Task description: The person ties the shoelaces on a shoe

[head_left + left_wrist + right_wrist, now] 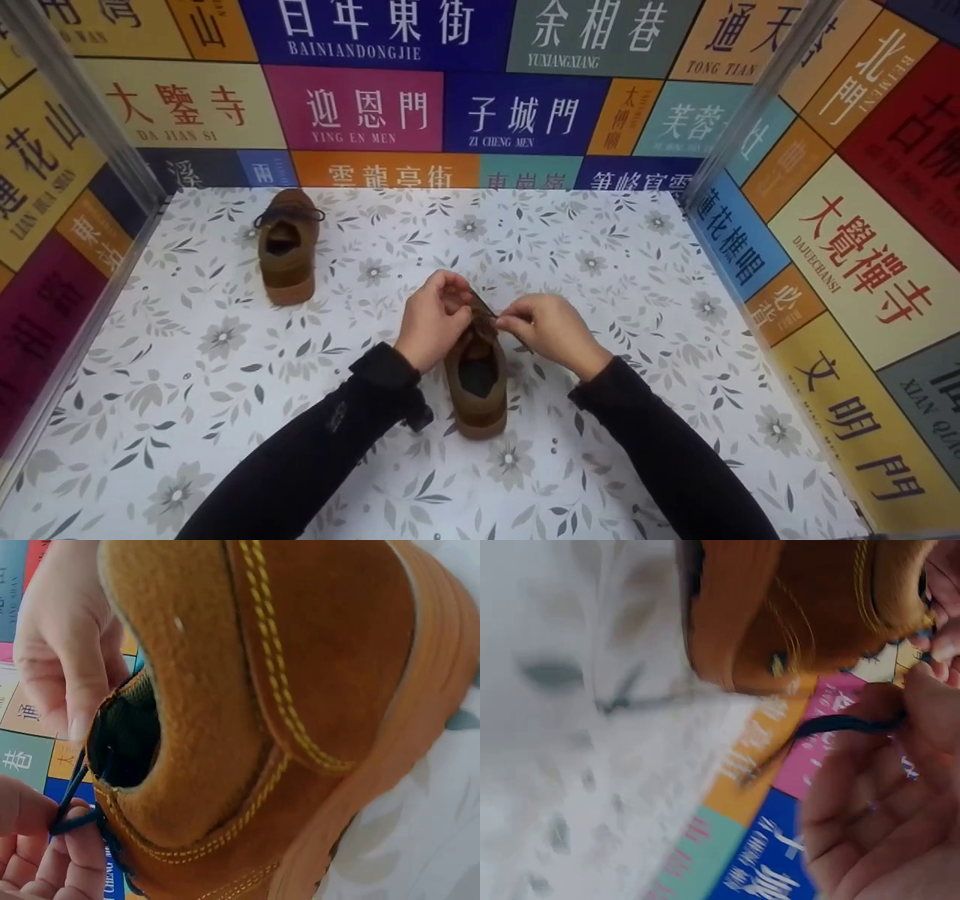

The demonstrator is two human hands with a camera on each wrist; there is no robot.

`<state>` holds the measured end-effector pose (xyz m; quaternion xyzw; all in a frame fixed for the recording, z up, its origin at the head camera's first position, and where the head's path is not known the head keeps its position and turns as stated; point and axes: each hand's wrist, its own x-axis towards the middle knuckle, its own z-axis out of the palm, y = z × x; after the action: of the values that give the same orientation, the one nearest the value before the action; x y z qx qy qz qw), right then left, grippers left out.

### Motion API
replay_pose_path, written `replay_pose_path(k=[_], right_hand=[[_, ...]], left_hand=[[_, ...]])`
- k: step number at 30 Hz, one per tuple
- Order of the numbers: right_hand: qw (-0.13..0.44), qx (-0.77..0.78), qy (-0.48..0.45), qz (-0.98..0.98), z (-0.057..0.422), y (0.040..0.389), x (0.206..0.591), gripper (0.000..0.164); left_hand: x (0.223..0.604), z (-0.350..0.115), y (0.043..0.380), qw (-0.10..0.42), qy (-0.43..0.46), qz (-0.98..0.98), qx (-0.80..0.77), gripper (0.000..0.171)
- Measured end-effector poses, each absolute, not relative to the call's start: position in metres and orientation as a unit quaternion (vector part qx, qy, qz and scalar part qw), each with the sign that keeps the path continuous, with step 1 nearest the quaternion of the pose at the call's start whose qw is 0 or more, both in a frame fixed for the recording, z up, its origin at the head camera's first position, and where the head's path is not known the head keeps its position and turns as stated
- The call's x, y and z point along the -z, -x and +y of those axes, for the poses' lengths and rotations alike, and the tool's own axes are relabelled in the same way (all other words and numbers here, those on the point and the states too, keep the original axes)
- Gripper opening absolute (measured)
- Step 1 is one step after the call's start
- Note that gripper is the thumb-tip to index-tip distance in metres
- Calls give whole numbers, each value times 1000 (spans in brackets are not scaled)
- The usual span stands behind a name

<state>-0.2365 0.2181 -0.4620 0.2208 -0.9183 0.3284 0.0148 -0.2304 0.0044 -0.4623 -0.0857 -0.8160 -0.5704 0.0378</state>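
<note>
A brown shoe (481,426) with dark laces stands on the floral surface, heel toward me. My left hand (433,321) is at the left of its lacing, and in the left wrist view its thumb and fingers pinch a looped dark shoelace (77,820). From the other side, my right hand (553,330) pinches a shoelace (844,724) between thumb and fingers. The lace's loose end hangs out past those fingers in the right wrist view. Yellow stitching runs along the shoe's side (202,765). My fingers partly hide the knot area.
A second brown shoe (291,262), laced, stands farther back at the left, its toe near the back wall. Colourful panels with printed characters (356,109) enclose the white floral surface (600,465) at the back and both sides.
</note>
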Motion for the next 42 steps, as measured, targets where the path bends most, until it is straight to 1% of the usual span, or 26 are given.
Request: replay_pose_path(k=[2, 3, 5, 8, 9, 11, 13, 18, 21, 26, 31, 34, 38, 42], right_hand=[[12, -307, -198, -931, 223, 234, 451, 23], [-5, -326, -183, -927, 225, 233, 445, 27], [-58, -414, -155, -895, 228, 232, 436, 36], [-144, -548, -107, -817, 227, 232, 429, 42], [-166, -579, -97, -793, 227, 232, 428, 42], [-185, -610, -94, -765, 225, 232, 430, 41], [-182, -628, -98, -750, 223, 231, 432, 37], [-153, -652, -99, -736, 219, 229, 439, 32], [-152, -663, -98, -726, 217, 227, 443, 28], [-153, -687, -106, -702, 213, 223, 451, 28], [-142, -705, -126, -684, 212, 221, 456, 19], [-126, -701, -145, -687, 212, 220, 457, 15], [-102, -671, -166, -715, 211, 220, 458, 19], [-96, -621, -182, -757, 211, 219, 461, 23]], left_hand=[[463, 4, 231, 39, 97, -818, 565, 22], [463, 4, 231, 36, 100, -814, 571, 22], [462, 3, 232, 26, 104, -804, 584, 22], [463, 2, 233, 14, 109, -794, 598, 23], [463, 2, 233, 11, 112, -792, 600, 23], [463, 1, 234, 6, 115, -793, 598, 24], [463, 0, 234, 3, 117, -795, 595, 24], [463, 0, 234, 4, 123, -795, 595, 25], [463, 1, 233, -6, 122, -787, 605, 23], [463, 2, 231, -22, 119, -766, 631, 22], [461, 3, 230, -27, 114, -754, 646, 22], [461, 3, 230, -31, 109, -751, 651, 23], [462, 3, 230, -31, 108, -748, 654, 22], [463, 3, 230, 1, 111, -767, 632, 22]])
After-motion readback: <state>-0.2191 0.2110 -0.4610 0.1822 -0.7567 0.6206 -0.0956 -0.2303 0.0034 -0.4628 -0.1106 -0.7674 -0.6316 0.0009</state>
